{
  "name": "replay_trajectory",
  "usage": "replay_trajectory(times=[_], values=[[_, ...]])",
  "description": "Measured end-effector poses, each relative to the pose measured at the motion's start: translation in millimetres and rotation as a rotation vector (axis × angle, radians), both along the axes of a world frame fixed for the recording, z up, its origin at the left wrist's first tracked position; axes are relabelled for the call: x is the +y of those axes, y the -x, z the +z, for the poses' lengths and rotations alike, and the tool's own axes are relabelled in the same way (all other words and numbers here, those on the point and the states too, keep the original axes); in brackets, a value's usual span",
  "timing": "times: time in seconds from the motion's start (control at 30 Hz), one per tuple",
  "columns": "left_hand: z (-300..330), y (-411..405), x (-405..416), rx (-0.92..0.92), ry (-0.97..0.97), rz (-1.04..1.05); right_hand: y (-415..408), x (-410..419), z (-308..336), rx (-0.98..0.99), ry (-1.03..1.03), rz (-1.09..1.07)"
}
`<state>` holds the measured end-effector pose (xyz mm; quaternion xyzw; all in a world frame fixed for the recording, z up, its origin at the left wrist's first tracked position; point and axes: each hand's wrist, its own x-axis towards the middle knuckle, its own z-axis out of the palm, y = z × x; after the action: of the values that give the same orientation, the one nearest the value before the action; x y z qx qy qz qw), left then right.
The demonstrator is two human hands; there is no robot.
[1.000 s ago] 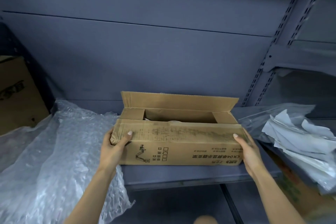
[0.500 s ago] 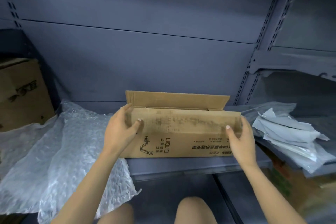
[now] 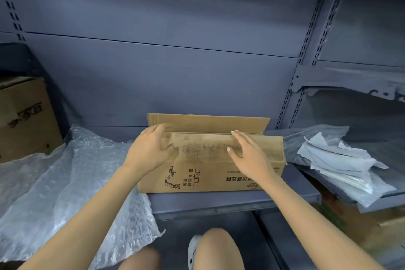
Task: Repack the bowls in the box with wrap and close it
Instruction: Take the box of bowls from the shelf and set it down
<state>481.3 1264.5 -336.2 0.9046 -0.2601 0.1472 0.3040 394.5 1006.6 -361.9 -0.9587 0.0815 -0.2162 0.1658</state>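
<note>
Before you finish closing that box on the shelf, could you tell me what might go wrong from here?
The rear flap stands upright while both hands press the front flap down, so the box could spring open once they let go. The box sits near the front edge of the shelf; hard pressing from the left hand and right hand might nudge it off. The bubble wrap overhangs that edge and may slide.

Grey metal shelf (image 3: 230, 200) w/ slotted uprights (image 3: 306, 50). 2nd cardboard carton (image 3: 24, 116), black print, far left at the back. Pile of crumpled white paper (image 3: 341, 164) in clear plastic on the right-hand shelf (image 3: 377, 201).
</note>
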Motion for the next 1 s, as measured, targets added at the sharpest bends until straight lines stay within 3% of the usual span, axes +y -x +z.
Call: replay_trajectory(times=[0.23,0.33,0.43,0.53,0.6,0.73,0.83,1.0], values=[[-2,-18,-18,-0.085,-0.115,-0.011,-29,-14,1,0.133,0.163,0.001],[-2,-31,-30,-0.143,-0.269,-0.04,-33,-17,4,0.202,0.168,-0.035],[-4,-36,-35,-0.136,-0.346,-0.012,-25,-18,5,0.134,0.236,-0.046],[-5,-22,-31,-0.207,-0.185,0.026,-1,-13,6,-0.14,0.34,-0.02],[-9,-11,-25,-0.205,-0.124,0.044,20,-12,-1,-0.282,0.296,0.001],[-39,9,-17,-0.116,-0.187,-0.002,48,-8,-35,-0.15,0.103,0.008],[-74,13,-21,-0.192,-0.083,-0.142,46,-8,-61,-0.13,0.083,0.063],[-107,5,-27,-0.148,0.035,-0.227,33,-9,-81,0.01,0.104,0.109]])
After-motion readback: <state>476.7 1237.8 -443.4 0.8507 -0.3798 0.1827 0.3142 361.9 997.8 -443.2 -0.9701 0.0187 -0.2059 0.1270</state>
